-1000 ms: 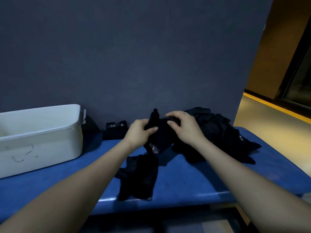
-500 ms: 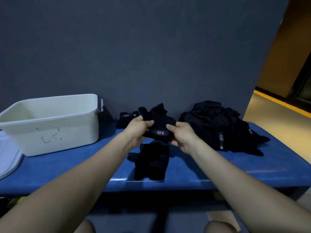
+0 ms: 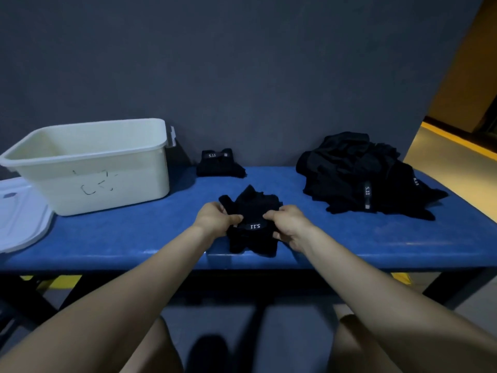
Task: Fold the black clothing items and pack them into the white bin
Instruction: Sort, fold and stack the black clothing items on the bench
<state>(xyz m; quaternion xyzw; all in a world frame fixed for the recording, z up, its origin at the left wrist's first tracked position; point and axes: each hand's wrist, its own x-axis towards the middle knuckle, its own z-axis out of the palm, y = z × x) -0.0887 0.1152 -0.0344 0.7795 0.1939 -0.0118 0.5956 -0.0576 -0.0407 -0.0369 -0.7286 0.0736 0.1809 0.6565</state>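
Observation:
A small black garment (image 3: 254,211) with a "5.11" waistband label lies near the front edge of the blue table (image 3: 349,238), on top of another black piece (image 3: 252,244). My left hand (image 3: 215,219) pinches its left waistband end and my right hand (image 3: 289,224) pinches the right end. One folded black item (image 3: 219,164) sits at the back against the wall. A heap of unfolded black clothing (image 3: 357,173) lies at the right. The white bin (image 3: 88,162) stands at the left; what its inside holds is not visible.
A white lid (image 3: 21,219) lies left of the bin, partly over the table's edge. A dark grey wall (image 3: 242,76) closes off the back. My knees show under the table's front edge.
Both hands have lowered the garment from mid-air down onto the black piece on the table, gripping the waistband ends. The camera has tilted down and left, showing more of the bin.

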